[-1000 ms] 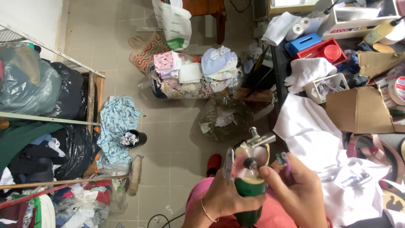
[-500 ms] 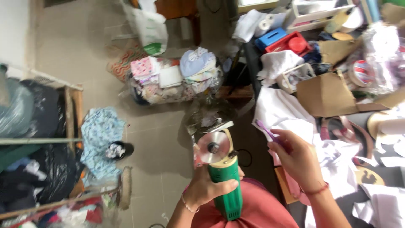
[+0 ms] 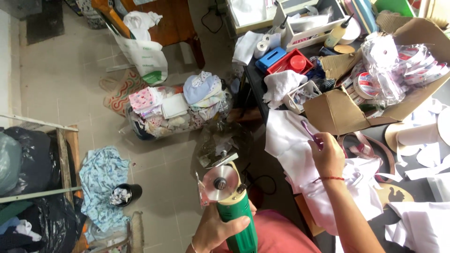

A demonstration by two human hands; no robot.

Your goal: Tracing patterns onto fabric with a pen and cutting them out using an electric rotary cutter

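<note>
**Overhead, a rotary cutter in one hand, a small purple tool in the other**

Broadly, the tiled floor (image 3: 70,84) fills the left half, with black bags stacked at its left edge and a clear sack of folded baby clothes (image 3: 176,105) near the middle. To the right stands a dark worktable (image 3: 422,187) crowded with white fabric pieces (image 3: 290,140), an open cardboard box (image 3: 347,110) holding rolls of tape, and a red and blue container further back. A blue patterned cloth (image 3: 101,175) lies on the floor with a small black cup (image 3: 124,194) of scraps on it.

Low in the view, the left hand (image 3: 218,232) is wrapped tight around the green body of an electric rotary cutter (image 3: 229,204), held over the floor just left of the table with its round silver blade facing up. The right hand (image 3: 328,157) is raised over the white fabric, fingers pinched shut on a thin purple tool (image 3: 309,131); what kind of tool cannot be told. A red thread bracelet (image 3: 330,178) circles that wrist.
</note>
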